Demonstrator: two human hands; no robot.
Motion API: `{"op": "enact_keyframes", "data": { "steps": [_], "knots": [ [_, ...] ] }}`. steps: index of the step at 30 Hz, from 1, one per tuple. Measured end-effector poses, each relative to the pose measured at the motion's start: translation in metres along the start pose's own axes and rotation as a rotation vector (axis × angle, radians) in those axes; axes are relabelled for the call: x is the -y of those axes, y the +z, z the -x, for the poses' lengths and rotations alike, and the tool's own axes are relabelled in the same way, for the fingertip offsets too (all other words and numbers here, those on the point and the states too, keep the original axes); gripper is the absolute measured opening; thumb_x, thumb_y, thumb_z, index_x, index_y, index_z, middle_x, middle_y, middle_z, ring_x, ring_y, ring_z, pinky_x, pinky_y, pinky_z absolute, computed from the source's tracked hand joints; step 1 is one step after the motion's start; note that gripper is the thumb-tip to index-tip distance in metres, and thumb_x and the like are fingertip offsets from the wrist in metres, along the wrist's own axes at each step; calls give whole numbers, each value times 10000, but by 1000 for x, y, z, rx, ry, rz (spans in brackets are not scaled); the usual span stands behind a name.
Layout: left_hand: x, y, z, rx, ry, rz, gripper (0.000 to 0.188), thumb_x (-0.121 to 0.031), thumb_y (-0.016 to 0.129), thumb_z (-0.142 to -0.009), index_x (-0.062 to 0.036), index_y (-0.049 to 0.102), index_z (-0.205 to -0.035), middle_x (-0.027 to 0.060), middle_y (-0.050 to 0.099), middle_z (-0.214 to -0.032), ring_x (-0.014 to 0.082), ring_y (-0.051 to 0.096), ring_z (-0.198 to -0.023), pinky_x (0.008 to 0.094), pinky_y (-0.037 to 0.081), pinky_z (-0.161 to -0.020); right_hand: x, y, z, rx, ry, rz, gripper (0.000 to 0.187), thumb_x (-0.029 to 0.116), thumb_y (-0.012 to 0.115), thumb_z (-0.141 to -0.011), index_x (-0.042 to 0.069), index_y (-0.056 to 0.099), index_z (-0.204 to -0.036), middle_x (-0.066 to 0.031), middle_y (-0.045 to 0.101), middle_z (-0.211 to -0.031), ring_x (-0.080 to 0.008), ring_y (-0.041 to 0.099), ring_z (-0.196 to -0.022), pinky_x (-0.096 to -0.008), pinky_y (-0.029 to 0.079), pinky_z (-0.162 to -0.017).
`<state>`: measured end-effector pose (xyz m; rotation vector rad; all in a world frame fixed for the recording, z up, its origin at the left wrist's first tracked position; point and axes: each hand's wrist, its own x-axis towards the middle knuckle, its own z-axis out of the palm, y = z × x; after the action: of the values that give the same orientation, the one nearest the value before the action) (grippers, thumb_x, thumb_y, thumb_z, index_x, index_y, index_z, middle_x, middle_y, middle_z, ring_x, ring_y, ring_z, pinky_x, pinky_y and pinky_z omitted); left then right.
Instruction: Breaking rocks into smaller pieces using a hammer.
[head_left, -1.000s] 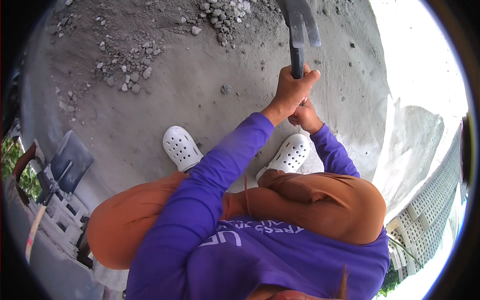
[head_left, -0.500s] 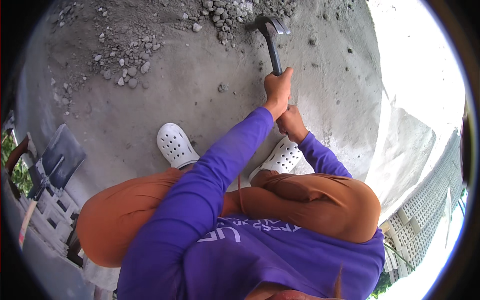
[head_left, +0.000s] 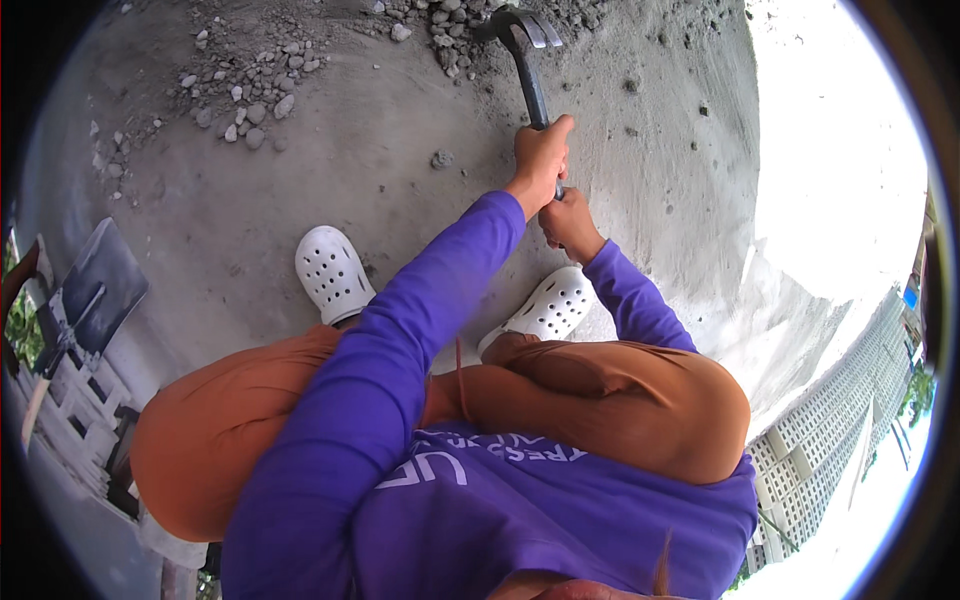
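Observation:
My left hand (head_left: 541,163) is wrapped round the dark handle of a claw hammer (head_left: 532,88), higher up toward its head. Lower on the same handle, my right hand (head_left: 572,226) is closed round the grip end. The hammer slants away from me, its split metal claw pointing right. Its head lies at the edge of a heap of grey stones (head_left: 452,38) on the rough cement-like ground (head_left: 400,200); part of the head's far side is hard to make out against the rubble.
My white clogs (head_left: 334,272) stand below the hammer, under bent knees in orange-brown trousers. More loose gravel (head_left: 262,98) lies at upper left. A shovel (head_left: 100,285) leans at far left by stacked pale blocks (head_left: 85,410). Perforated blocks (head_left: 830,425) line the right.
The whole view has shifted a little. Against the ground, the hammer head has moved slightly left among the stones, and both hands have gone with it, still on the handle.

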<state>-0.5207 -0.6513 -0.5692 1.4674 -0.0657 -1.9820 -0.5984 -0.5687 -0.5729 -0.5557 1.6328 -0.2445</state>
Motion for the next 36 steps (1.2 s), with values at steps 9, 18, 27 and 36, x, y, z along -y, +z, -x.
{"op": "enact_keyframes", "data": {
  "steps": [9,18,27,36],
  "knots": [
    [-22,29,61,357,466,-132,352,-139,611,-792,-113,392,-518,-38,388,-457,45,335,-372,229,255,-351,19,-7,18,-260,-860,9,173,118,614,-780,-48,565,-765,-49,585,-602,-72,497,-591,-282,411,-511],
    [-7,-1,8,46,55,7,330,-250,624,-762,-147,380,-565,-40,374,-466,67,332,-372,253,286,-374,15,5,15,32,-20,-135,246,192,560,-799,-15,533,-669,-60,552,-600,-144,466,-413,-327,363,-357],
    [-27,35,49,393,513,-269,342,-175,625,-788,-135,398,-534,-52,390,-464,51,328,-364,239,269,-363,37,-8,12,-321,-999,-5,192,125,595,-800,-48,556,-728,-52,591,-642,-109,541,-561,-288,424,-498],
    [-10,13,15,123,12,-23,312,-211,626,-755,-156,378,-574,-44,374,-463,59,304,-358,253,274,-365,12,-6,22,37,-46,-235,234,177,548,-794,29,477,-627,-39,468,-525,-122,413,-383,-273,306,-347]
  ]
}}
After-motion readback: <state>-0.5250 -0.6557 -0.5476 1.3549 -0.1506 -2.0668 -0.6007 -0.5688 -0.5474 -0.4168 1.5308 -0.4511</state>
